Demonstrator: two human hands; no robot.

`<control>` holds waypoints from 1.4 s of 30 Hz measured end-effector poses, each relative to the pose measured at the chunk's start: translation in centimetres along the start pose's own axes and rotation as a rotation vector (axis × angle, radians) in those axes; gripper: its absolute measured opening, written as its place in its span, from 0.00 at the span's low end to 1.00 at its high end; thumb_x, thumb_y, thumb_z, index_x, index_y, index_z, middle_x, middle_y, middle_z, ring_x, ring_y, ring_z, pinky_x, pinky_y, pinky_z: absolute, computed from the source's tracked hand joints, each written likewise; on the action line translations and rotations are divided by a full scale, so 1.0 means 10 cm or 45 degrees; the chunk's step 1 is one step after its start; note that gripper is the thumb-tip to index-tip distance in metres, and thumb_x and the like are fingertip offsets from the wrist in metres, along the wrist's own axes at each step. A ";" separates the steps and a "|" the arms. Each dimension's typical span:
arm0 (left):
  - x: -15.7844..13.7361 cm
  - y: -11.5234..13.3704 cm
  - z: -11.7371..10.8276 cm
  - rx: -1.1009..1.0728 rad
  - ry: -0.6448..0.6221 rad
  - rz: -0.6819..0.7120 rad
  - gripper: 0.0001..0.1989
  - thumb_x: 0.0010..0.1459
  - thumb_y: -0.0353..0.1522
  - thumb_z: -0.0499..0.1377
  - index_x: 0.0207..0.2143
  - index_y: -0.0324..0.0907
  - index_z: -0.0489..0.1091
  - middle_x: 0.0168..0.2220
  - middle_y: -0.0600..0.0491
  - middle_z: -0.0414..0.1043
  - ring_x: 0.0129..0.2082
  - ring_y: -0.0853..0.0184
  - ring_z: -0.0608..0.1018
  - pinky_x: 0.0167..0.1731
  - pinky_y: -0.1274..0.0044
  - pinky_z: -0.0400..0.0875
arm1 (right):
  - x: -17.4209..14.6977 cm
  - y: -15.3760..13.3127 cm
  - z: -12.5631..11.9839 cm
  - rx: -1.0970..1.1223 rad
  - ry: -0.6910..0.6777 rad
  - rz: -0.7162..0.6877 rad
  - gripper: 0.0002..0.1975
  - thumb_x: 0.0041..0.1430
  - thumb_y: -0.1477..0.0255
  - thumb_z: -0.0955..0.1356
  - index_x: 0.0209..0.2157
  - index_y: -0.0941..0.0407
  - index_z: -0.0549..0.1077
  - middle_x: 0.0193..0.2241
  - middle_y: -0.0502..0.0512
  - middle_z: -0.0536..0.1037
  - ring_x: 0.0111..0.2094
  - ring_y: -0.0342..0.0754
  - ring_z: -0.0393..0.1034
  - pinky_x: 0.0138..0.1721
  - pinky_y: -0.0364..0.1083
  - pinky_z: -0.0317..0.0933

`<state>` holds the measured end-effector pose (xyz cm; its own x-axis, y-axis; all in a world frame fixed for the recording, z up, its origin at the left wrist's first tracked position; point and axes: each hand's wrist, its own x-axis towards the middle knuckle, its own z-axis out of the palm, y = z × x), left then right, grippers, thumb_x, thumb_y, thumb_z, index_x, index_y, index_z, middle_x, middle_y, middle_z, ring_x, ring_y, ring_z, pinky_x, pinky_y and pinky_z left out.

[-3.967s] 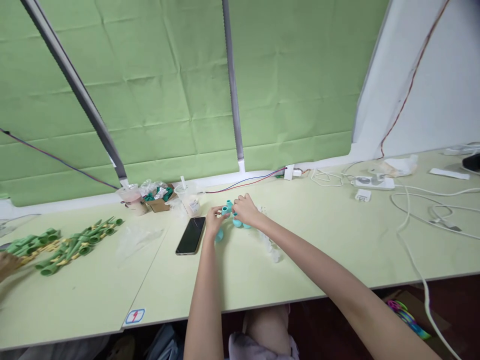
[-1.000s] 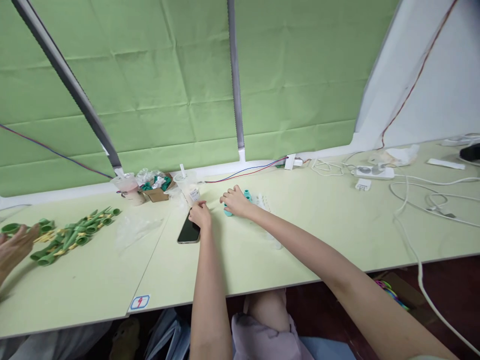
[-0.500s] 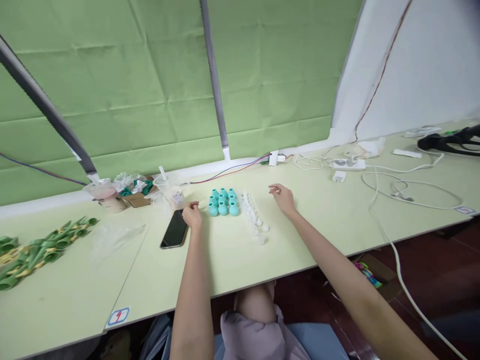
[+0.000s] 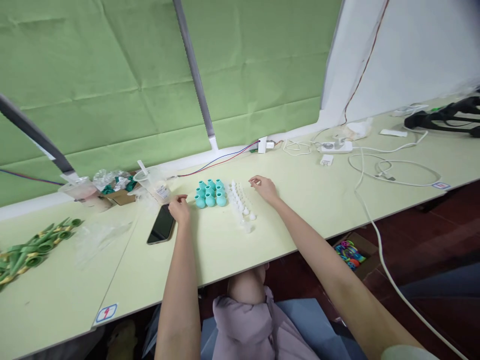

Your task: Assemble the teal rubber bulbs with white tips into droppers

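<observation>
**On the surface (image 4: 217, 245), between both grips: nine pots set out**

Containers first. Nine turquoise pots (image 4: 210, 194) stand upright in a block, three by three, mouths up; their insides are too small to make out. Behind them to the left, a straw cup (image 4: 156, 187) bears a label; its contents cannot be read. Farther left, a pink cup (image 4: 90, 194) holds a pinkish drink, and between the two cups a small box (image 4: 124, 198) carries green pieces (image 4: 108, 189) and crumpled plastic. Below the surface's edge, at right, a floor box (image 4: 369, 250) contains bright multicoloured pieces (image 4: 349, 255).

Position of the pots relative to each grip: the left grip (image 4: 180, 209) is near their left side, clear of them, by the upper right corner of the phone (image 4: 161, 226). Whether it touches the phone cannot be told. Its fingers are partly curled and the palm is hidden, so its width cannot be judged.

The right grip (image 4: 264, 189) is farther off, with the white pieces (image 4: 239, 197) lying between it and the pots. Its fingers are loosely bent, moderately wide, with nothing visible in them.
</observation>
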<state>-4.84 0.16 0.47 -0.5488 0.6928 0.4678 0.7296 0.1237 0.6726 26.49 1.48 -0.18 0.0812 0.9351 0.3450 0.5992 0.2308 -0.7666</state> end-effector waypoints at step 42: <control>-0.37 0.82 -0.26 -0.299 0.129 0.669 0.15 0.53 0.35 0.55 0.44 0.40 0.66 0.42 0.49 0.68 0.39 0.67 0.70 0.41 0.75 0.64 | -0.18 -0.58 -0.37 1.110 -0.527 -0.105 0.15 0.44 0.63 0.71 0.31 0.58 0.71 0.31 0.55 0.77 0.26 0.41 0.70 0.22 0.38 0.53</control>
<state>2.05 -3.23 5.74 -0.1825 0.5456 0.8180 0.8106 -0.3873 0.4392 25.83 -2.57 5.71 -0.3215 0.8893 0.3253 -0.2245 0.2621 -0.9385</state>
